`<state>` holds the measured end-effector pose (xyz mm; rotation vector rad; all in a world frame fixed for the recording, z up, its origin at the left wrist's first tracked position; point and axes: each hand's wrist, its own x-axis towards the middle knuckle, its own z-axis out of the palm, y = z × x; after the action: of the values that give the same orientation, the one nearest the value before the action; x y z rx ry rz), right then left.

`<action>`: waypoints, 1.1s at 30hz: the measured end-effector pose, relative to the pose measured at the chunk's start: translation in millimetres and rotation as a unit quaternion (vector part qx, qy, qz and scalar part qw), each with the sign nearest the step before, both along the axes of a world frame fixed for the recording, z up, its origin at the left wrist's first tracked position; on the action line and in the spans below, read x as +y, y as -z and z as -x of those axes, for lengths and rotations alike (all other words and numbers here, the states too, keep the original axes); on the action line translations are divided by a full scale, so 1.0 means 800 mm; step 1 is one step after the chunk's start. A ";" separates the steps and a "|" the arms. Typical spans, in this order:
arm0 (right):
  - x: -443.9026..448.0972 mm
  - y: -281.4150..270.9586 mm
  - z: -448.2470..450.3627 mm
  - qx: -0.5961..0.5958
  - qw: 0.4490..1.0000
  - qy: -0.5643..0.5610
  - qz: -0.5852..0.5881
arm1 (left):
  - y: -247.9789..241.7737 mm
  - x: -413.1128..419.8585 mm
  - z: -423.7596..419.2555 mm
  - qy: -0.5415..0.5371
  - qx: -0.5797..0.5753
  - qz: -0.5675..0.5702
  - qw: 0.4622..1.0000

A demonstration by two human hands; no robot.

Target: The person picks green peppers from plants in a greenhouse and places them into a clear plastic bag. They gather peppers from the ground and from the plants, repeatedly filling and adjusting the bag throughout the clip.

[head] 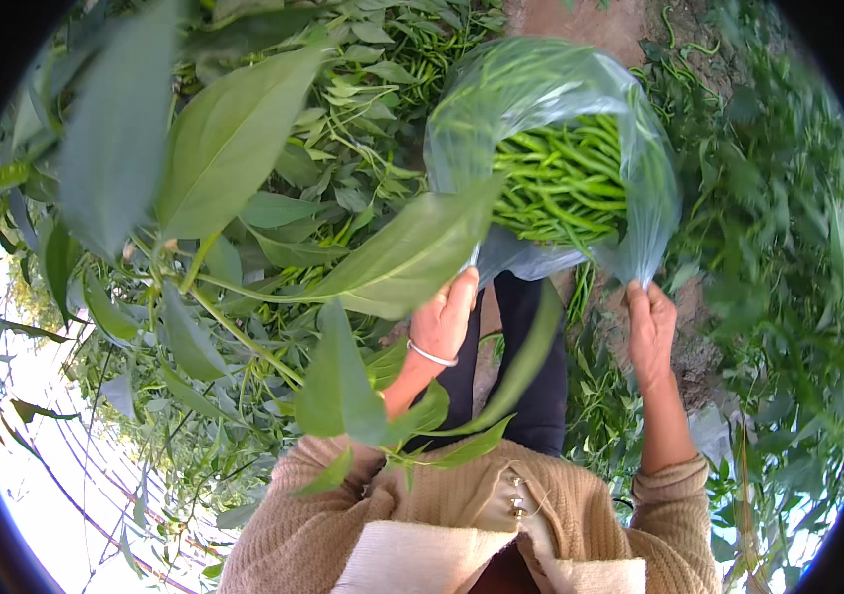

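A clear plastic bag [459, 141] stands open in front of my legs, with many long green chili peppers [559, 182] inside. My left hand [448, 315], with a light bangle at the wrist, grips the bag's near left edge; a large pepper leaf [422, 252] partly covers that side. On the other side, my right hand [650, 319] pinches the near right edge, where the plastic is gathered into a taut bunch. Both hands hold the rim apart, so the mouth faces up towards me.
Leafy pepper plants [384, 148] with hanging green peppers crowd the left, some leaves very near the camera. More plants [778, 223] line the right. Bare soil [578, 18] shows beyond the bag, with a few peppers [700, 48] at its right.
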<state>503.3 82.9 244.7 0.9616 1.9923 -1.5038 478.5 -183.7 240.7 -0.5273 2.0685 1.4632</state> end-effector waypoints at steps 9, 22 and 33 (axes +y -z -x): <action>-0.034 0.025 -0.025 0.089 0.985 0.134 -0.061 | 0.022 -0.037 0.002 -0.099 -0.029 -0.090 0.991; 0.005 -0.044 -0.186 0.086 0.977 0.186 -0.054 | -0.023 -0.037 -0.085 -0.078 0.001 -0.042 0.996; 0.022 -0.013 -0.162 0.249 0.914 0.319 0.010 | 0.001 -0.034 -0.041 -0.259 0.174 -0.156 0.937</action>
<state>632.6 100.5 255.2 1.4253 2.0841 -2.3117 511.7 -210.5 239.6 -0.7649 1.9732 2.2898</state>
